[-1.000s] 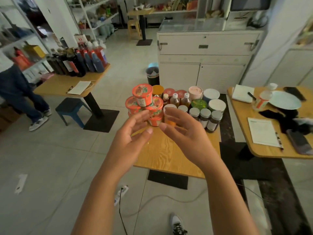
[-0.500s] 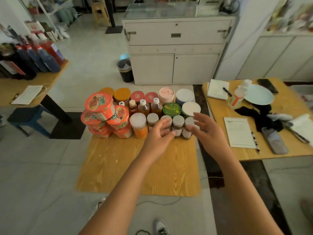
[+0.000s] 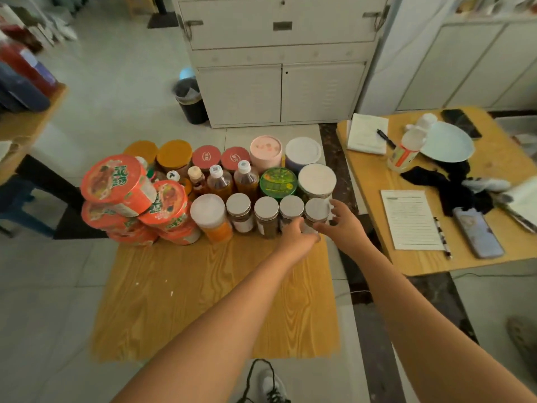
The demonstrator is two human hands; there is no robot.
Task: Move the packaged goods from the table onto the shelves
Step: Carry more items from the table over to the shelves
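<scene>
Packaged goods crowd the far half of a small wooden table (image 3: 218, 301). Red instant-noodle cups (image 3: 116, 181) are stacked at the left, with bottles (image 3: 219, 181) and larger tubs (image 3: 316, 178) behind. Along the front runs a row of white-lidded jars. My left hand (image 3: 297, 235) wraps the lower part of the fourth jar (image 3: 291, 207); its fingertips are hidden behind the jar. My right hand (image 3: 340, 225) curls round the rightmost jar (image 3: 316, 210), thumb in front and fingers on its right side.
A second wooden table (image 3: 421, 263) at the right carries papers, a phone (image 3: 478, 232), a white plate, a bottle and dark cloth. White cabinets (image 3: 279, 91) stand behind, with a black bin (image 3: 190, 104) to their left. Another table with bottles sits at far left.
The view has moved closer to the table and tilted down. Both hands have reached forward from mid-air to the two rightmost front jars and closed on them.
</scene>
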